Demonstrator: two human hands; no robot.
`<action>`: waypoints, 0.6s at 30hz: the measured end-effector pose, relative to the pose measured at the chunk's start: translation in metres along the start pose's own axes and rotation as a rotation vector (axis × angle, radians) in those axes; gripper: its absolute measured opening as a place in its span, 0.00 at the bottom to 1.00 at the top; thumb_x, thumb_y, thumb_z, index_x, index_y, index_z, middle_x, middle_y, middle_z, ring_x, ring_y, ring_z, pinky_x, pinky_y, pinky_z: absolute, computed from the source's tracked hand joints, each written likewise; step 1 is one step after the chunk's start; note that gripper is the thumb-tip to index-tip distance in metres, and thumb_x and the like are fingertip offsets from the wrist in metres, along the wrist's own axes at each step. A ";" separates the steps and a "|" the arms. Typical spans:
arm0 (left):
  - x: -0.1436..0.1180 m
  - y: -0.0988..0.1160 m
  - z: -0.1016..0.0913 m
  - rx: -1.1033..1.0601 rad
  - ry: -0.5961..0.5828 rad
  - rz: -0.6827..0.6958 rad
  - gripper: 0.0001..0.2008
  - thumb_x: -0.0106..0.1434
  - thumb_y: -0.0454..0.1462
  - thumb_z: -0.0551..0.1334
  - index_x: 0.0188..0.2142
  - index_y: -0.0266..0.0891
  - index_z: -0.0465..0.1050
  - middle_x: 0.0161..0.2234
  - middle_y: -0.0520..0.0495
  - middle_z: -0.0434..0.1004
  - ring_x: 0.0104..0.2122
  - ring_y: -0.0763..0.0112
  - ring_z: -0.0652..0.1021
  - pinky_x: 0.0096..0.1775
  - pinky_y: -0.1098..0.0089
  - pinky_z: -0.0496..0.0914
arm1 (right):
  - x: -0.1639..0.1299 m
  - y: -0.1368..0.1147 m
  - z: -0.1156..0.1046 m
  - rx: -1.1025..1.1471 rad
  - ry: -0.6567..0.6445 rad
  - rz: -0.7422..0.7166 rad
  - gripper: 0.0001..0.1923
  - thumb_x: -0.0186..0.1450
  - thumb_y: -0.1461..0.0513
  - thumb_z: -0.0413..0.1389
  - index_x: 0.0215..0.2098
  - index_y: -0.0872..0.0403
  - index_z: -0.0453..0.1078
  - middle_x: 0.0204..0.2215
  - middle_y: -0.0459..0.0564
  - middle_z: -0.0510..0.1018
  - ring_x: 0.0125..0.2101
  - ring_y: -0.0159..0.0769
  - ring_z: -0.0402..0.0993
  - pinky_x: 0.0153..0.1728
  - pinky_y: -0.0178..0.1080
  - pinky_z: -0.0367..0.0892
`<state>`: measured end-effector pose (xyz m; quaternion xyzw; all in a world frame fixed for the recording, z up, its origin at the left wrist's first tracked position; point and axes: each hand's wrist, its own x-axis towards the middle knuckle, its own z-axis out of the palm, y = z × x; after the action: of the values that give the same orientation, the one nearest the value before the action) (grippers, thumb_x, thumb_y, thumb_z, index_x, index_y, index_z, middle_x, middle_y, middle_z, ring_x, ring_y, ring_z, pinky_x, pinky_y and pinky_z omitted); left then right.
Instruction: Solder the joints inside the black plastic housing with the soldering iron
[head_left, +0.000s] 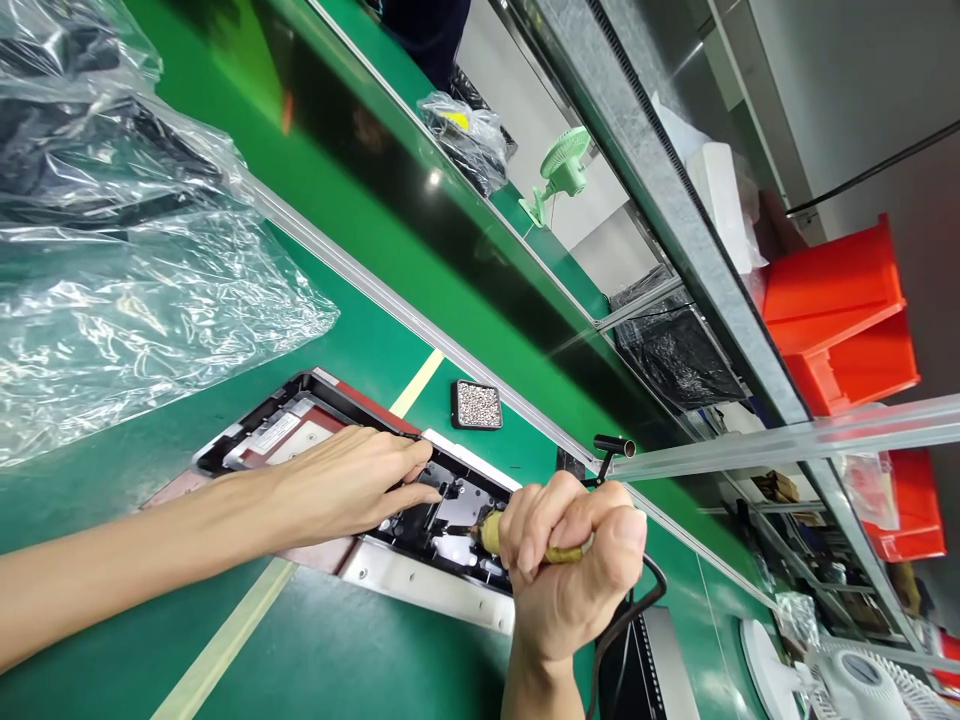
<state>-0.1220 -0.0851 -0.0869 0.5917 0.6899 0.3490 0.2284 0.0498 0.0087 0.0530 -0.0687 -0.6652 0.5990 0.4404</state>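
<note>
The right hand [574, 560] was closed around a yellow-handled tool [491, 533], whose working end pointed leftward from the fist into the black housing [459, 495]. The left hand [360, 475] lay over the housing, thumb and forefinger parted. The tool's tip was hard to distinguish against the dark interior; the right palm concealed most of the handle, and both forearms were cut off.

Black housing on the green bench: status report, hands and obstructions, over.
Right hand gripping yellow-handled tool, tip over black housing, contact unclear. Left hand at the housing, grip unclear. Both hands partly block view of the housing.
</note>
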 end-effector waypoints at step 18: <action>0.004 0.020 -0.007 0.134 -0.070 -0.054 0.26 0.84 0.45 0.71 0.35 0.50 0.56 0.28 0.52 0.76 0.27 0.57 0.76 0.34 0.59 0.47 | -0.001 -0.001 0.002 -0.012 0.007 -0.001 0.34 0.91 0.47 0.57 0.30 0.51 0.56 0.15 0.35 0.61 0.13 0.25 0.48 0.17 0.26 0.60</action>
<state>-0.1155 -0.0812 -0.0668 0.5986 0.7190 0.2749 0.2217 0.0493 0.0069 0.0534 -0.0732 -0.6672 0.5947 0.4426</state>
